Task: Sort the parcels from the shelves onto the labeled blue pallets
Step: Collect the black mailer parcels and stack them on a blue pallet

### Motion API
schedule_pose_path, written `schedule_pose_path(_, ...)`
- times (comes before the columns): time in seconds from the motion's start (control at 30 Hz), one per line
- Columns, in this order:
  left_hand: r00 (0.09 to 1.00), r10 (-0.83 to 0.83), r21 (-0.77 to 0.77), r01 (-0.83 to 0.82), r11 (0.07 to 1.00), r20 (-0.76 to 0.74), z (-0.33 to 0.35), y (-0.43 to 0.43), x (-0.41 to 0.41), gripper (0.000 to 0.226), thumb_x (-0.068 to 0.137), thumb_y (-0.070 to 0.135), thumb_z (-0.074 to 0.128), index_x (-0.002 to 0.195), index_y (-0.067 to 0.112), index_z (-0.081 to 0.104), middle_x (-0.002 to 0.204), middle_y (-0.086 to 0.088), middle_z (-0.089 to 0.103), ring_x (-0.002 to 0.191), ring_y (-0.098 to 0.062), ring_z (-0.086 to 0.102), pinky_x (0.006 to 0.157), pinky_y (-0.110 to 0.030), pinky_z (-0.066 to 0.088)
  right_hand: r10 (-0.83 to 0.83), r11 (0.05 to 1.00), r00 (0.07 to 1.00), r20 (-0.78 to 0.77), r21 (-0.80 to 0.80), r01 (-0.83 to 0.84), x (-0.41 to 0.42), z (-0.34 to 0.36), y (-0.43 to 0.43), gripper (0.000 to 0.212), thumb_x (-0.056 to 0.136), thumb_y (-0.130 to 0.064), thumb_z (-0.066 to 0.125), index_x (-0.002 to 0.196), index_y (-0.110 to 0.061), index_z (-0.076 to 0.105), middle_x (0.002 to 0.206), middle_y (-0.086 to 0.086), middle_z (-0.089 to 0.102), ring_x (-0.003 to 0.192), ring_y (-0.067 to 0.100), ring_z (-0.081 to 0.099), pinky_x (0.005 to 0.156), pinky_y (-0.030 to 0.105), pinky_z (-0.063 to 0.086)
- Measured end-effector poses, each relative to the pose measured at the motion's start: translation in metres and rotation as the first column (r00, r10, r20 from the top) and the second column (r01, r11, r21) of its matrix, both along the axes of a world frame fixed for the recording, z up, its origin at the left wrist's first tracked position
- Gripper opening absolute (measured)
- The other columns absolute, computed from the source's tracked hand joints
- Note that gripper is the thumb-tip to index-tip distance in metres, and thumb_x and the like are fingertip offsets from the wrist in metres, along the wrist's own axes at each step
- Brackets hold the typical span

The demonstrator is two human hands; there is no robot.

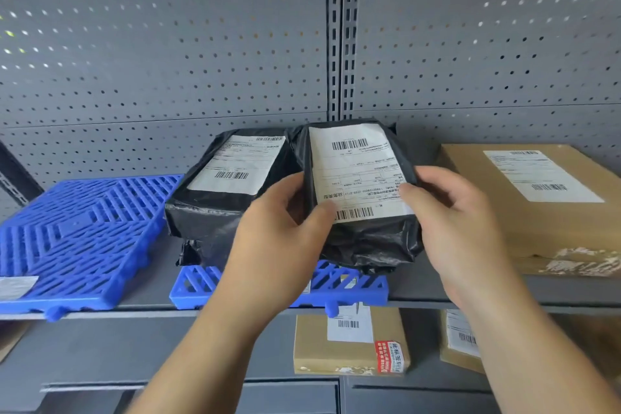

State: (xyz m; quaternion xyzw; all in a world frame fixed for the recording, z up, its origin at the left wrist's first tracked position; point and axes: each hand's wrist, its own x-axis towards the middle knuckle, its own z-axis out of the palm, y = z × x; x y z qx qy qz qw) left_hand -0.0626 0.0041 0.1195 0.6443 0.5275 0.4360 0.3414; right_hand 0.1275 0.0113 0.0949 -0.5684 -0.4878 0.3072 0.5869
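A black plastic-wrapped parcel (363,232) with a white barcode label is held tilted up over the middle blue pallet (349,286). My left hand (285,228) grips its left side, thumb on the label. My right hand (450,212) grips its right side. A second black parcel (215,208) with a label lies on the same pallet, just to the left and touching. Another blue pallet (77,232) lies on the shelf at the left, bare except for a white tag at its front corner.
A brown cardboard parcel (537,212) with a label lies on the shelf at the right. On the shelf below sit a labelled brown box (349,343) with a red sticker and another brown box (460,346). Grey pegboard (168,44) backs the shelf.
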Motion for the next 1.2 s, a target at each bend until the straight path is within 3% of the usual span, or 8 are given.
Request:
schedule_pose_path(0.17,0.998,0.008,-0.062,-0.012,0.998,-0.062,-0.007,0.007,0.012,0.035,0.097,0.029,0.062,0.130,0.040,0.062,0.109,0.033,0.072,0.099,0.014,0.065,0.083,-0.010,0.050,-0.027,0.998,0.999,0.045,-0.048,0.029,0.003,-0.009,0.009,0.016,0.095,-0.023,0.063,0.100,-0.033,0.074,0.093,-0.023,0.076,0.087,0.001,0.072,0.084,0.040,0.059)
schedule_pose_path(0.27,0.997,0.060,-0.122,-0.065,0.990,-0.050,-0.009,0.012,0.016,0.064,0.095,0.034,0.064,0.153,0.039,0.038,0.114,0.026,0.070,0.087,0.015,0.065,0.065,0.001,0.046,-0.011,0.998,0.998,0.061,-0.058,0.014,0.000,-0.014,0.014,0.015,0.096,-0.022,0.062,0.100,-0.031,0.074,0.091,-0.024,0.075,0.085,-0.002,0.070,0.082,0.034,0.059)
schedule_pose_path(0.37,0.995,0.069,-0.178,-0.081,0.981,-0.072,-0.010,0.013,0.018,0.078,0.095,0.034,0.063,0.160,0.042,0.021,0.094,0.025,0.070,0.072,0.003,0.066,0.054,-0.002,0.044,0.056,0.993,0.994,0.096,-0.109,-0.045,-0.002,-0.016,0.016,0.018,0.100,-0.030,0.057,0.093,-0.039,0.071,0.090,-0.032,0.072,0.089,-0.010,0.066,0.080,0.018,0.051)
schedule_pose_path(0.43,0.989,0.045,-0.168,-0.068,0.983,-0.137,-0.010,0.013,0.021,0.071,0.096,0.037,0.062,0.157,0.045,0.026,0.096,0.027,0.070,0.070,0.004,0.064,0.059,-0.006,0.047,0.122,0.981,0.985,0.125,-0.166,-0.101,-0.001,-0.017,0.016,0.018,0.102,-0.037,0.052,0.110,-0.036,0.069,0.103,-0.035,0.068,0.100,-0.016,0.060,0.087,0.012,0.043)
schedule_pose_path(0.5,0.982,0.031,-0.161,-0.062,0.985,-0.187,-0.013,0.012,0.023,0.068,0.095,0.044,0.060,0.155,0.046,0.029,0.128,0.019,0.065,0.096,0.003,0.064,0.086,-0.017,0.050,0.147,0.972,0.982,0.122,-0.204,-0.120,0.001,-0.018,0.015,0.027,0.104,-0.040,0.050,0.126,-0.031,0.062,0.114,-0.036,0.059,0.108,-0.019,0.052,0.092,0.009,0.035)
schedule_pose_path(0.6,0.974,0.058,-0.133,-0.088,0.987,-0.218,-0.015,0.009,0.025,0.066,0.095,0.046,0.059,0.155,0.043,0.032,0.153,0.014,0.048,0.132,-0.011,0.053,0.112,-0.037,0.043,0.131,0.972,0.980,0.148,-0.211,-0.098,0.005,-0.019,0.012,0.050,0.103,-0.045,0.049,0.150,-0.028,0.048,0.149,-0.019,0.049,0.138,0.000,0.043,0.113,0.024,0.031)
schedule_pose_path(0.9,0.957,0.131,0.029,-0.128,0.991,-0.260,-0.015,0.000,0.029,0.058,0.096,0.041,0.062,0.150,0.042,0.040,0.156,0.019,0.035,0.137,-0.002,0.042,0.100,-0.019,0.032,0.120,0.985,0.966,0.229,-0.147,-0.087,0.014,-0.014,0.002,0.048,0.101,-0.047,0.048,0.148,-0.035,0.047,0.150,-0.012,0.050,0.140,0.007,0.043,0.118,0.036,0.033)
schedule_pose_path(1.2,0.957,0.107,0.205,-0.052,0.977,-0.268,-0.011,-0.006,0.022,0.056,0.094,0.037,0.064,0.146,0.035,0.046,0.149,0.016,0.040,0.140,-0.008,0.039,0.116,-0.033,0.037,0.000,0.993,0.944,0.329,-0.113,0.039,0.008,-0.003,-0.028,0.047,0.103,-0.043,0.047,0.150,-0.035,0.046,0.152,-0.015,0.048,0.140,0.004,0.041,0.113,0.025,0.029)
